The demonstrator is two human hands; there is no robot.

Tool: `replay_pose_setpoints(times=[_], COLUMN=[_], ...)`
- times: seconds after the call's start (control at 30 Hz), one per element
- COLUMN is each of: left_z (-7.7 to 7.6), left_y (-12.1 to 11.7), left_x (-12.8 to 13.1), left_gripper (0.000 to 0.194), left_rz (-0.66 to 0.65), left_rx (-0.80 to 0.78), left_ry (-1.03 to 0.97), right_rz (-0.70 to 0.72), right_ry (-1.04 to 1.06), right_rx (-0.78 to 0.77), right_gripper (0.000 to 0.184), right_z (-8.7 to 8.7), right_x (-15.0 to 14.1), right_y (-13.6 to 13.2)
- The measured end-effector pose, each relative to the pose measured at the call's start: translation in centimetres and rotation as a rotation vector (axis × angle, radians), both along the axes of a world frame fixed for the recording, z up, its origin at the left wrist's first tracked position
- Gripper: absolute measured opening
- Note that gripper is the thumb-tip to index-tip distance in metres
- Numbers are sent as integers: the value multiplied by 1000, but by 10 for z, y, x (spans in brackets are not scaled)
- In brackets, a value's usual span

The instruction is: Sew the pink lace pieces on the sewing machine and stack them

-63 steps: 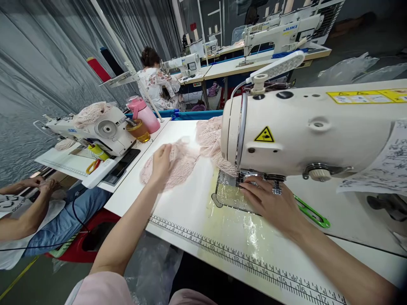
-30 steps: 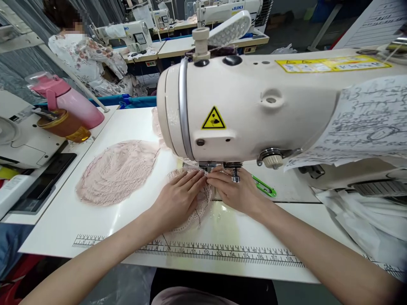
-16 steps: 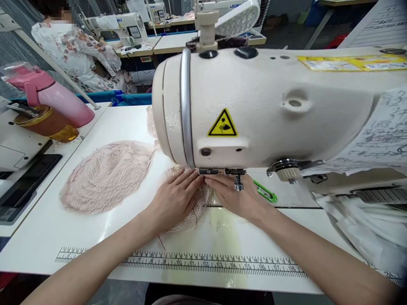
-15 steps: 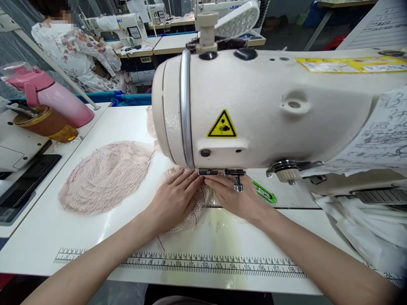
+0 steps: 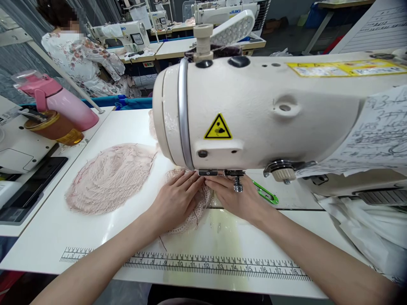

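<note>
Lace piece under both hands at sewing machine

Left hand flat on lace piece, fingers side by side, pressing it to surface. Right hand beside it, fingers together, tips nearly meeting the left's below sewing machine. Green snips right of right fingers; pink lace oval left of left fingers.

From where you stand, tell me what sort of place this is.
Probably a sewing workshop: a sewing machine over pink lace, more machines on tables behind, and a ruler marked along the table edge.
</note>
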State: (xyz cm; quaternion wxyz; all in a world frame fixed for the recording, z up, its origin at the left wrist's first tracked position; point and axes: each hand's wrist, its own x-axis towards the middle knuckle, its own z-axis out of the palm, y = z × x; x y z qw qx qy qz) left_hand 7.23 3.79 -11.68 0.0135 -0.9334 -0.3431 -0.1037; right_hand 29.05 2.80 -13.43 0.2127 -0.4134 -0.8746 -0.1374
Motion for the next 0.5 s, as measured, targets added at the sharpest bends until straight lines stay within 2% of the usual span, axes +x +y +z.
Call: replay_pose_setpoints(times=[0.1, 0.27, 0.5], left_z=[0, -1, -1], left_y=[0, 2, 3], left_x=[0, -1, 0], left_gripper=[47, 47, 44], left_rz=[0, 0, -8], left_rx=[1, 5, 46], left_ry=[10, 16, 21], right_rz=[-3, -43, -26], right_ry=[14, -91, -24], right_rx=[-65, -195, -81], right_gripper=[40, 50, 34], right_z=[1, 0, -2], right_x=[1, 2, 2], right_y=[-2, -4, -1])
